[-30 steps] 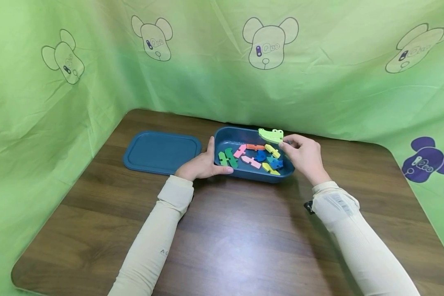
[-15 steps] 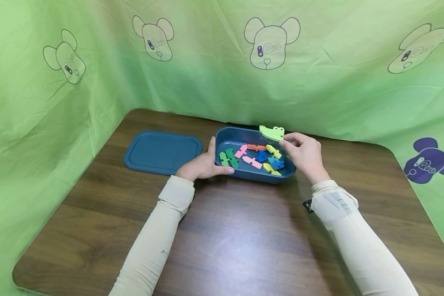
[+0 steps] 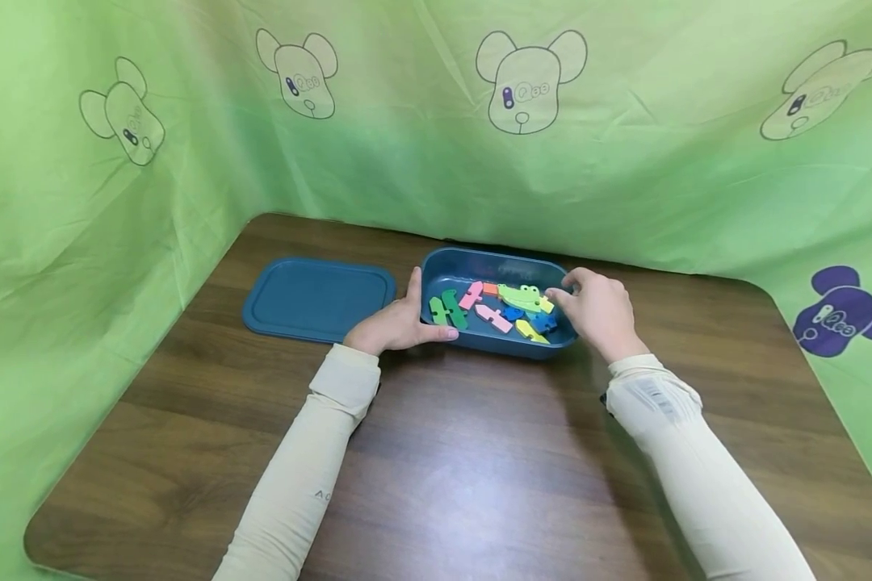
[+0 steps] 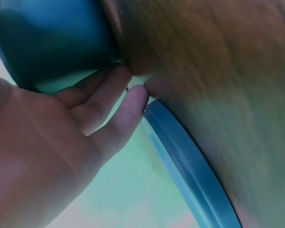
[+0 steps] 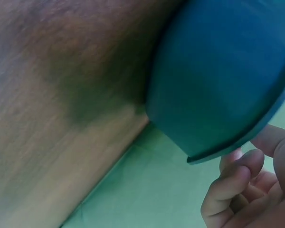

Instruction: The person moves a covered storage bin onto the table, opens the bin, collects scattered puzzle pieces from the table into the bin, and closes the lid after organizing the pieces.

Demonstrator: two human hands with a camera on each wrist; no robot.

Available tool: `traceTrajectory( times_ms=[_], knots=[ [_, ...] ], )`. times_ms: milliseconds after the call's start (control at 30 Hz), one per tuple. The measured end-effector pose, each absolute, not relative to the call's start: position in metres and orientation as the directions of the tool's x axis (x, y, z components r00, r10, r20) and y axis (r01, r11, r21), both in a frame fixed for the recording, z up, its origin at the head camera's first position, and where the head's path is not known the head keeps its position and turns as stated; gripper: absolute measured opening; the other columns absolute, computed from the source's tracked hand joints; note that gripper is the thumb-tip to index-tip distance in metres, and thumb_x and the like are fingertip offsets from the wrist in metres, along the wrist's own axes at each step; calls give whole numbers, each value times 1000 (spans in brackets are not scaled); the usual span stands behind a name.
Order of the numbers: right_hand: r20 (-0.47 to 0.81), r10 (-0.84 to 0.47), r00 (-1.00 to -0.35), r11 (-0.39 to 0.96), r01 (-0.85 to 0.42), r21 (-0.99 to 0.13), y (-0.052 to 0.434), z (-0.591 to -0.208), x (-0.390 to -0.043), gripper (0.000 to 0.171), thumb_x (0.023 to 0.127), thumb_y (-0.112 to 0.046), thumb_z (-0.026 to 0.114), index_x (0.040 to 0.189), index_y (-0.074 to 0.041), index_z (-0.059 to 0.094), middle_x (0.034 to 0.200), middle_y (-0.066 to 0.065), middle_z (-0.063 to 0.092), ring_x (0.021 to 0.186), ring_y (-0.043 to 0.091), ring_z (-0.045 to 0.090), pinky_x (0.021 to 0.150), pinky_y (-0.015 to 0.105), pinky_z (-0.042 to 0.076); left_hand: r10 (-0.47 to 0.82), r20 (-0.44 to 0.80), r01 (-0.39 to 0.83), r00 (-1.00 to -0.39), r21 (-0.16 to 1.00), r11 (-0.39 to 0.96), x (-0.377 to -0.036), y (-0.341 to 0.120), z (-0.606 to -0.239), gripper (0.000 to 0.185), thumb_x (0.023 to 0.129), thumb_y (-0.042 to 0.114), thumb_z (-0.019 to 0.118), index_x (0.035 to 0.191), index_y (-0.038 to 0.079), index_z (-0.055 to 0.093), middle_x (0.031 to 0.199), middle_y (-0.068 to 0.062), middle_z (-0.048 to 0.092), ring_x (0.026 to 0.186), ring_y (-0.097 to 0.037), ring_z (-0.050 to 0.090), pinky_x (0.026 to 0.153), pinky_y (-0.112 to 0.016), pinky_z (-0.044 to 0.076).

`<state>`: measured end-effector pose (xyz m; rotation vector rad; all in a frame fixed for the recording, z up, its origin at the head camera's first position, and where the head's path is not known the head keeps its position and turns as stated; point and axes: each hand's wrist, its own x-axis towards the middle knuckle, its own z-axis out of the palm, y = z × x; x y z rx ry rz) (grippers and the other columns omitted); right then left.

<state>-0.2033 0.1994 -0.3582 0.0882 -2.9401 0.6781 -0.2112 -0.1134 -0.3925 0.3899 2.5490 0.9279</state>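
My left hand (image 3: 394, 323) rests against the left end of a dark blue box (image 3: 472, 265), its thumb straight along the front rim. In the left wrist view its fingers (image 4: 107, 102) touch the outside of the box's wall. A light green crocodile piece (image 3: 517, 298) lies in the box on top of other pieces. My right hand (image 3: 601, 316) is at the box's right end, thumb and fingers apart, just beside the crocodile piece and holding nothing. Around it lie a pink piece (image 3: 492, 318), a yellow piece (image 3: 530, 332) and a dark green piece (image 3: 454, 310).
A flat blue lid (image 3: 320, 298) lies on the wooden table (image 3: 465, 468) left of the box. Green cloth (image 3: 407, 145) with printed bear heads hangs close behind the table's back edge and at both sides.
The right hand has lowered the crocodile piece from above the back rim into the box and let go of it. The left hand keeps its place at the box.
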Motion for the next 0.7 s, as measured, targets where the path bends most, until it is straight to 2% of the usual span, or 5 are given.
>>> traceTrajectory(
  times_ms=[200,467,533,600,700],
  knots=[
    [151,-60,-987,883,-123,-454,192,-348,-197,39,100,-36,65,118,-1,67,89,17,66,85,35,57,73,49,45,377,-272,112,-885,662,741,-210,-113,-391,132,83,67,71,158,14,-24,157,-25,33,127,-32,53,102,-44,44],
    [137,-159,-978,850,-206,-484,163,-331,-186,35,102,-33,61,118,-4,69,92,13,68,82,29,57,71,44,46,376,-176,161,-910,684,711,-207,-129,-380,119,87,55,75,163,18,-9,165,-16,22,147,-32,29,114,-47,30],
    [147,-191,-971,839,-239,-489,155,-328,-184,32,103,-31,61,117,-4,71,94,12,69,83,28,58,73,44,48,372,-154,184,-915,661,727,-205,-140,-375,107,90,52,73,164,15,5,164,-15,25,147,-32,28,115,-48,28],
    [162,-222,-962,828,-274,-490,147,-325,-181,31,104,-29,59,116,-4,72,96,12,70,84,28,59,76,45,49,372,-109,227,-922,627,746,-202,-151,-371,87,95,50,68,160,9,28,158,-14,38,144,-33,36,113,-49,31],
    [199,-274,-941,826,-337,-453,136,-323,-177,26,105,-17,55,117,0,70,98,14,71,85,29,61,79,46,51,383,-9,312,-924,563,765,-198,-170,-367,43,103,38,59,127,3,66,121,-15,66,114,-31,60,98,-47,45]
  ],
)
